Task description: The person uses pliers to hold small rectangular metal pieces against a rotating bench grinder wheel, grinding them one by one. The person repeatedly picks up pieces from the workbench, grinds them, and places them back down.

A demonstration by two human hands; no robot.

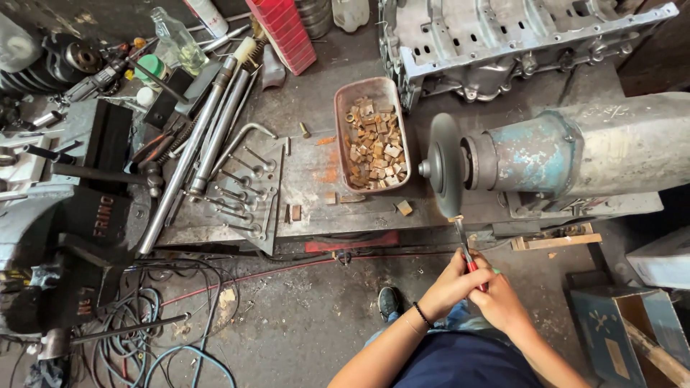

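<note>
Stance: Your shoe (389, 302) stands on the littered concrete floor (302, 323), close to the bench edge. Judged from this view, stay square to the wheel and keep your feet off the loose cables (144, 330) to your left.

Left hand: Your left hand (453, 284) is curled shut around the red-handled pliers (468, 259), fingers pressed together over the handle. Keep the wrist locked; it appears to carry the steering.

Right hand: Your right hand (503, 300) wraps over the same handles from the other side, fingers closed tight. Squeeze evenly so the jaws do not slacken.

Workpiece: A small brownish block (455, 218) sits pinched in the plier tips, touching the lower rim of the grinding disc (443, 165). It is too small to tell which face meets the wheel.

Contact: Press lightly and let the disc cut. A hard push would likely snatch the piece from the tips.

Exposure: No guard shows around the disc; keep knuckles and the wrist band (421, 315) below the rim.

Motor: The blue-grey motor housing (575, 151) lies on the bench (309, 108), shaft pointing left.

Stock: The pinkish tray (343, 136) of like blocks stands just left of the disc, within reach; a few loose blocks (404, 208) lie near the bench edge.

Surroundings: The black bench vise (79, 244), steel rods (208, 122) and an engine casting (517, 43) lie well apart from the work.
</note>
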